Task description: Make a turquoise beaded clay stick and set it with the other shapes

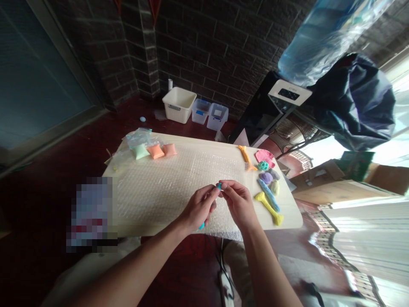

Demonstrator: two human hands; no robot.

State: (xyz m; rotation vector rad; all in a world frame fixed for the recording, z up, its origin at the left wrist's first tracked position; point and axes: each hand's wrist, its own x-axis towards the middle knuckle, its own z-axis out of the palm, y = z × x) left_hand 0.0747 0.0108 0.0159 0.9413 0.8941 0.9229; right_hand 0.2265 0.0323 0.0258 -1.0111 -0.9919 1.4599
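Both my hands meet above the bubble wrap near the table's front edge. Between the fingertips of my left hand [200, 207] and my right hand [237, 199] is a small lump of teal modelling clay [219, 186], pinched from both sides. More teal clay [201, 226] pokes out below my left palm; the rest of it is hidden by the hand. To the right of my right hand lie shaped clay pieces: a yellow bone shape [269, 209], a blue stick [269, 195], a purple lump [265, 177], a teal ball with holes [263, 166], a pink piece [265, 157] and an orange bone shape [245, 157].
Bubble wrap [166, 183] covers much of the pale table [292, 215]. Small bags of green clay [140, 151] and orange clay [156, 151] lie at the back left. Beyond the table stand a cream basket [179, 104], clear bins [217, 117] and a black water dispenser [255, 111].
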